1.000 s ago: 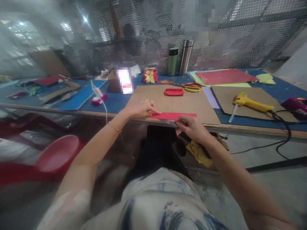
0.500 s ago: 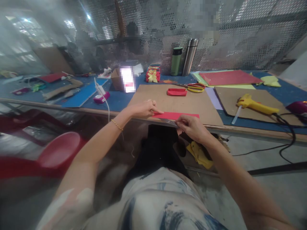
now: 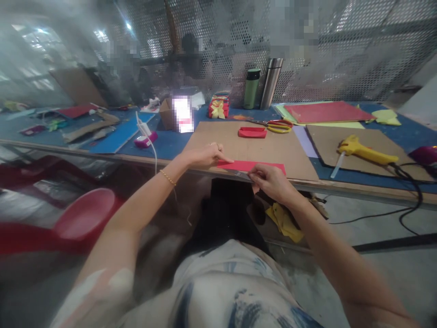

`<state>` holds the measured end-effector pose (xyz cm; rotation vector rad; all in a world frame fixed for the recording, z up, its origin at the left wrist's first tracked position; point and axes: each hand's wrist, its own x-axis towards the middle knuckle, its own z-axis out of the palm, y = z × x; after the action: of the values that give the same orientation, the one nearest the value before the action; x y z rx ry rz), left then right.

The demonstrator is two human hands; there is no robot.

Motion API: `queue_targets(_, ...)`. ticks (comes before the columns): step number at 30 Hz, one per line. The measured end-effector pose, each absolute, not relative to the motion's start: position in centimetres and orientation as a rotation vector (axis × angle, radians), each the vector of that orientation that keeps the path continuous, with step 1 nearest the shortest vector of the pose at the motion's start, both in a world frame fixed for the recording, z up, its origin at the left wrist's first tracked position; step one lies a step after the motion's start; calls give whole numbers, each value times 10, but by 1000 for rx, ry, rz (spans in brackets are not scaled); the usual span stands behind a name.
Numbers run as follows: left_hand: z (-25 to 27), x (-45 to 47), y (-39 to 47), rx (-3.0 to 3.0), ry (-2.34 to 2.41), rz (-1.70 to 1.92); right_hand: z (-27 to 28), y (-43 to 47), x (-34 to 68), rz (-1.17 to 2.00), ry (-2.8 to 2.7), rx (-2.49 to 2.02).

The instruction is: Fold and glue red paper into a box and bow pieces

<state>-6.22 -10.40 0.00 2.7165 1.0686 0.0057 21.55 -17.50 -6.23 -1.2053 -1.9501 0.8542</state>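
A red strip (image 3: 251,166) lies along the front edge of the brown cardboard sheet (image 3: 218,135). My left hand (image 3: 207,156) rests at its left end, index finger stretched out and pressing on the strip, with the other fingers partly curled. Close to the strip's right part, my right hand (image 3: 269,180) is closed in a pinch at the table edge. From its fingertips a thin, greyish, blade-like piece (image 3: 240,173) sticks out to the left, just below the strip; its exact kind is unclear. Beyond my hands lies a small folded red piece (image 3: 251,132).
Scissors (image 3: 279,126) lie at the cardboard's far edge. A yellow glue gun (image 3: 368,150) with a cable rests on cardboard at right. Behind stand a green bottle (image 3: 251,89) and a steel flask (image 3: 271,84). A bright phone screen (image 3: 183,114) and red sheets (image 3: 324,111) are also there.
Both hands stay nearly in place around the red strip. The whole view has shifted very slightly.
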Motion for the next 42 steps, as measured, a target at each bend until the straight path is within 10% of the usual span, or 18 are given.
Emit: queue_targets(42, -4, -64, -103, 2719, 1060, 13, -59, -172, 202, 768, -2002, -1195)
